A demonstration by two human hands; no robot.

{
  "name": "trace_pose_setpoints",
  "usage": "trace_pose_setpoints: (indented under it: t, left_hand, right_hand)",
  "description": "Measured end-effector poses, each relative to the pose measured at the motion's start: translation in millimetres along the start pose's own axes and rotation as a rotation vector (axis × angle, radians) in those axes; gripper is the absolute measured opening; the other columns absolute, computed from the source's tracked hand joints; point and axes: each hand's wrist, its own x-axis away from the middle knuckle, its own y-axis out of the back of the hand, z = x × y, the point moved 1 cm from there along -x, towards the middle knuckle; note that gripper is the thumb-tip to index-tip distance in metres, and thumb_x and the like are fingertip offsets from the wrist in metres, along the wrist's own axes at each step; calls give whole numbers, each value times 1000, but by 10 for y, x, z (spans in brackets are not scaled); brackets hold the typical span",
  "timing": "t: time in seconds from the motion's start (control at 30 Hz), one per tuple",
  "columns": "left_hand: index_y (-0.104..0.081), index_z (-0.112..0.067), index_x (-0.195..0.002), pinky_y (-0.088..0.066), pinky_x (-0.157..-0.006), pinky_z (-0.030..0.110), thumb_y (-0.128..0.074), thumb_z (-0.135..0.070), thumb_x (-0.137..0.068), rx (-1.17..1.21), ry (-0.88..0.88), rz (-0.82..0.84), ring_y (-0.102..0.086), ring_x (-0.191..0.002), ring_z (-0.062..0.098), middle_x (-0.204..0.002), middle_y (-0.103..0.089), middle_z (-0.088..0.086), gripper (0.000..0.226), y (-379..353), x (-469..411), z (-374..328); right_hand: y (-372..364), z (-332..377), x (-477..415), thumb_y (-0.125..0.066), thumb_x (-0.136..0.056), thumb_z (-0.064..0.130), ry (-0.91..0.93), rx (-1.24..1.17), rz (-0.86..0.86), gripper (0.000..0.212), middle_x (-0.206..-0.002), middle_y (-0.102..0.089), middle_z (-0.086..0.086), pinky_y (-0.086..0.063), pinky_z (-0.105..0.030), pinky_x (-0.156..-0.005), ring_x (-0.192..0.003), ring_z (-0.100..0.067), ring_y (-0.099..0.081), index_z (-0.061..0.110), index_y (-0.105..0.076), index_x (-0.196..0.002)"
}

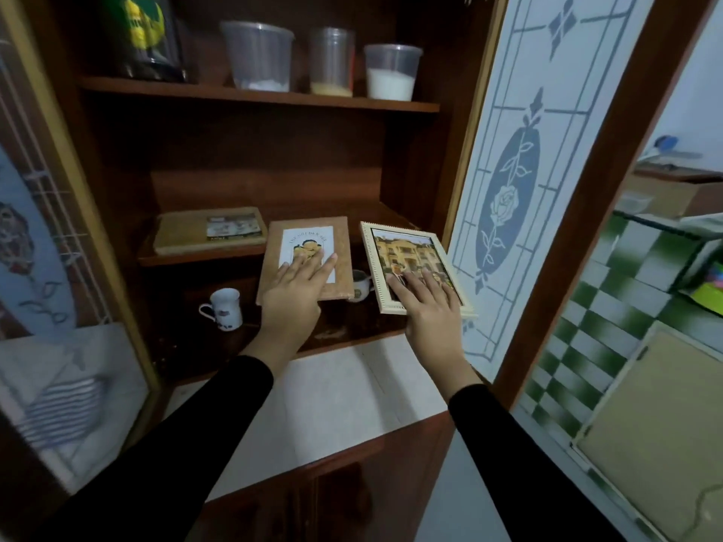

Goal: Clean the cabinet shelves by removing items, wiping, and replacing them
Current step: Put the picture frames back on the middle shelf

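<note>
Head view, sole camera, wide-angle: worn on the person, faces forward and down into the open cabinet (pixel 274 158), near, at arm's length; door (pixel 547 150) right of cabinet.

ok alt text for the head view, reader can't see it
A person in black sleeves reaches into an open wooden cabinet, left hand flat on a brown board with a white label, right hand flat on a cream-framed picture. Plastic tubs line the upper shelf and a white mug stands on the lower one.
</note>
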Motion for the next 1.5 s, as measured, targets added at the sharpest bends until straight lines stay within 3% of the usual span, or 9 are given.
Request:
trace_pose_setpoints:
  t: [0.2,0.33,0.53,0.8,0.9,1.0,1.13,1.3,1.5]
  left_hand:
    - [-24,-28,-156,-27,-116,38,-73,-17,-84,-130,112,115,-32,-145,25,-161,-27,-3,87,-219,-578,-15]
    - [-15,-30,-157,-26,-116,38,-64,-11,-89,-159,167,214,-24,-148,23,-165,-15,-5,86,-275,-830,-31]
    - [-16,-33,-157,-43,-99,34,-62,-16,-93,-233,224,291,-35,-142,22,-164,-19,-6,80,-342,-1096,-4]
    - [-19,-38,-156,-48,-87,29,-63,-21,-88,-216,240,337,-38,-141,17,-162,-23,-10,82,-497,-1282,163]
    - [-19,-38,-156,-46,-92,31,-57,-32,-88,-178,250,356,-34,-143,17,-163,-21,-9,77,-499,-1351,172]
    - [-17,-36,-157,-40,-105,35,-46,-61,-88,-152,262,382,-25,-148,18,-164,-16,-9,78,-505,-1402,174]
    - [-22,-34,-156,-29,-114,38,-29,-81,-86,-103,278,378,-22,-149,20,-164,-18,-7,85,-508,-1449,180]
    - [-29,-37,-153,-33,-112,38,-13,-68,-96,-94,317,320,-28,-147,20,-162,-24,-12,66,-640,-1519,273]
    - [-27,-41,-153,-36,-110,41,-14,-62,-99,-120,331,347,-29,-146,21,-162,-21,-14,59,-749,-1634,474]
  right_hand:
    - [-430,-321,-749,-76,-64,-3,84,-67,100,79,-133,-61,-9,-39,-54,-103,-130,-36,-51,26,-57,-135]
    - [-656,-440,-1142,-74,-70,1,131,-87,139,69,-131,-63,-9,-40,-51,-101,-126,-34,-55,28,-59,-133]
    - [-959,-562,-1556,-72,-76,4,195,-85,241,71,-139,-57,-8,-32,-48,-108,-135,-31,-45,31,-53,-139]
    - [-1076,-568,-1801,-62,-89,24,234,-75,358,70,-155,-37,0,-20,-43,-112,-144,-25,-26,34,-32,-151]
    - [-1125,-551,-1874,-60,-89,24,245,-87,369,70,-156,-35,3,-21,-41,-113,-142,-23,-29,35,-30,-152]
    - [-1216,-545,-1959,-53,-90,23,244,-82,386,67,-156,-34,5,-23,-42,-113,-142,-21,-30,38,-30,-151]
    - [-1293,-536,-2092,-45,-91,52,214,-161,516,65,-161,-24,6,-16,-44,-116,-147,-20,-20,41,-24,-152]
    - [-1322,-492,-2214,-22,-90,76,182,-203,647,72,-163,-12,9,-7,-44,-118,-150,-18,-10,42,-20,-153]
    - [-1412,-476,-2248,-15,-93,72,167,-208,600,66,-163,-16,10,-7,-43,-118,-150,-16,-12,43,-21,-152]
